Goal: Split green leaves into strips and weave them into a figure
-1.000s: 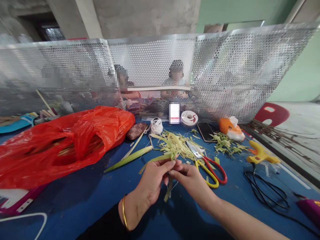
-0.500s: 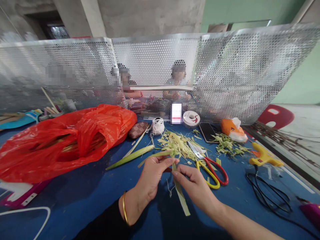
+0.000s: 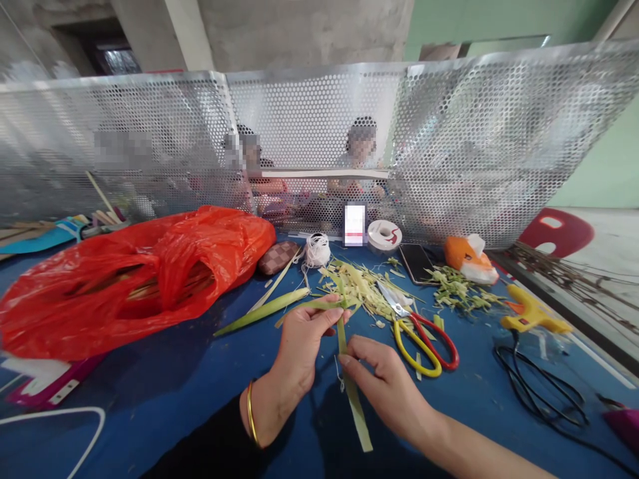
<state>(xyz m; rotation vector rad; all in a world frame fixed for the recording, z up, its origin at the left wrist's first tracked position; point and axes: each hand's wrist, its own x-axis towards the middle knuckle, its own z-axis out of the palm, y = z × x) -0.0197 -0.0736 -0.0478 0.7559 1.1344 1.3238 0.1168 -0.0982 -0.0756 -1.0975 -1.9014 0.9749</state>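
Observation:
A pale green leaf strip hangs down between my hands. My left hand, with a gold bangle at the wrist, pinches the strip's upper end, where several leaf pieces cross. Lower down, my right hand grips the same strip between thumb and fingers. A thin white thread dangles beside it. Just right of my right hand lie scissors with one yellow and one red handle. Behind my hands spreads a pile of leaf scraps. A long green leaf rests left of them.
A red plastic bag fills the left side. At the back are a ball of white string, a spool, a phone and a tissue pack. A yellow glue gun lies right. People sit behind the perforated metal screen.
My right hand has slid slightly down the leaf strip, away from my left hand, and the strip hangs straighter. My left hand keeps its pinch. The view has shifted a little.

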